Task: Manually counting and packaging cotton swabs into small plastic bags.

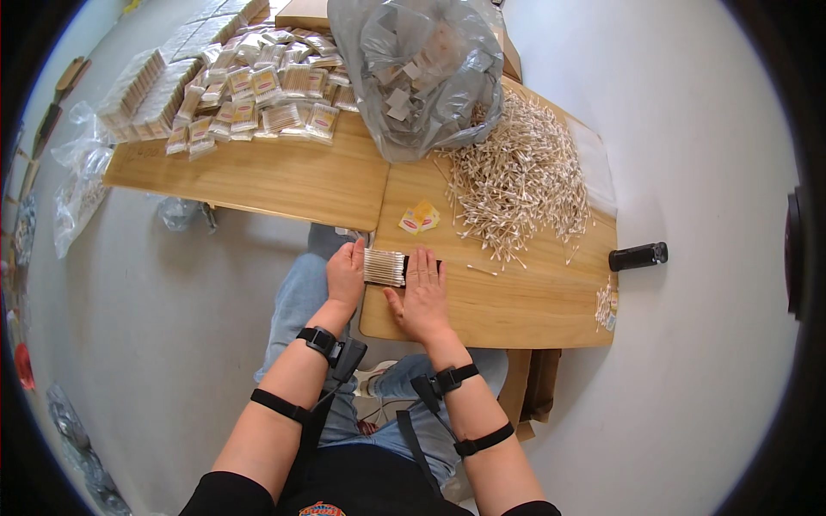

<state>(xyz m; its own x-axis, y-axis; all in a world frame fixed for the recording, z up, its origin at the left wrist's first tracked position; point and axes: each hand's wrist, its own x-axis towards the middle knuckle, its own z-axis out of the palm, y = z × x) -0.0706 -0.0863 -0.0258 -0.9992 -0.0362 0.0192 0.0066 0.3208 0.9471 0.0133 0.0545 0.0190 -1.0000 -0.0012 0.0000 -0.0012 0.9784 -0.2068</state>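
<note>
In the head view, the left hand (346, 273) and the right hand (422, 292) meet at the near left corner of a wooden tabletop (516, 305). Between them lies a bundle of swabs (385, 267), a flat row of sticks lying side by side on the wood. The left hand closes on the bundle's left end, fingers curled against it, seemingly to keep the sticks squared and stop them rolling off the edge. The right hand lies open and flat, palm down, fingers spread over the bundle's right end and over a dark piece that is mostly hidden beneath them; it presses rather than grasps, which would hold the row level.

The bundle sits right at the table's edge, just in front of the person's body, where both hands reach it easily. Further back on the same tabletop spreads a loose heap of swabs (520, 176), well apart from the hands, the likely stock for the bundle. Small yellow packets (420, 218) lie between heap and hands. A single stray swab lies just right of the right hand.

A grey plastic bag (422, 73) stands at the far side, bulging with small pieces. On the adjoining board (258, 176) to the left, packed swab packs (258, 95) lie in rows, kept away from the loose stock. A black cylinder (638, 255) lies on the floor past the right edge.
</note>
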